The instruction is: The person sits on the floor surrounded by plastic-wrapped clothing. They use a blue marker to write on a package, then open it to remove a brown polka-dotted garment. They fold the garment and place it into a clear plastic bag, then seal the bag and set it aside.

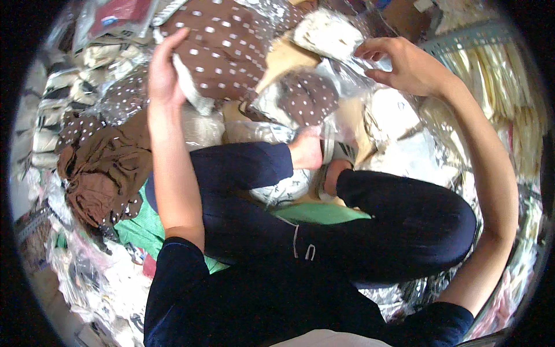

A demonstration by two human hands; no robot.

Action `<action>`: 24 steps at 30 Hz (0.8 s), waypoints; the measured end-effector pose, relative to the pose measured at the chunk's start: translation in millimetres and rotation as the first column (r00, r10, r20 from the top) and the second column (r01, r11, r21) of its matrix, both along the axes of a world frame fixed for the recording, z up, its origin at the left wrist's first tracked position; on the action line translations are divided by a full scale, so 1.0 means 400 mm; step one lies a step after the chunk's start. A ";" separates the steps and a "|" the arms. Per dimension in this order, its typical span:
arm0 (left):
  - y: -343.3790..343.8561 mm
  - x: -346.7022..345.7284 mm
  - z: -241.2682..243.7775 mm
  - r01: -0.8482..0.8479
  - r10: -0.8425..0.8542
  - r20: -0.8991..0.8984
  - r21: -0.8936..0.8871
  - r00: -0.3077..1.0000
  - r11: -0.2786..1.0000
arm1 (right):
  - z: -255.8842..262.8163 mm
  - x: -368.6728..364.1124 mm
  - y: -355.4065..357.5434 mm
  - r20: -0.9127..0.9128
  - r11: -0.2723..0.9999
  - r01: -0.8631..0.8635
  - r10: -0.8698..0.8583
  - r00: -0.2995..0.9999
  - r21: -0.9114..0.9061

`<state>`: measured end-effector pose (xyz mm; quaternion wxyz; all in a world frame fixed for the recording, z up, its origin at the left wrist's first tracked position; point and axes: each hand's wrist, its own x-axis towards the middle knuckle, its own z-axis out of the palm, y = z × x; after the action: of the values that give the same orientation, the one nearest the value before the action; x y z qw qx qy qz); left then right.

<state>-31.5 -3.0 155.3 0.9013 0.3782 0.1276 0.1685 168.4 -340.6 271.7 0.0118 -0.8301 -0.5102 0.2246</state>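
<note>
My left hand [167, 71] is at the upper left, gripping the side of a brown cloth with white square dots [225, 52]. A white trim [190, 86] runs along the cloth beside my palm, and most of my fingers are hidden behind it. At the upper right my right hand [390, 63] hangs with thumb and fingers apart, nothing visible between them. Closest to it are a crumpled clear plastic bag [344, 76] and a white bundle [327, 34]. Between the hands lies a smaller brown dotted piece [308, 97], partly under clear plastic.
Brown cloth [117, 160] is heaped left of my legs over green fabric [145, 225]. Stacked packs [65, 93] line the left side. A perforated metal bar [468, 39] and bagged pale goods [490, 82] stand at the right. My bent legs and sandal [342, 152] occupy the middle.
</note>
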 end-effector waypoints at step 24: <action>-0.090 0.018 0.071 -0.074 0.062 0.090 0.139 0.994 0.988 | -0.043 -0.074 0.108 -0.801 0.229 0.903 -0.418 0.429 0.364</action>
<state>-24.4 -38.9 183.7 0.8705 0.4293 0.0895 0.2237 138.7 -297.3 254.4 0.6087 -0.7679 -0.0896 0.1782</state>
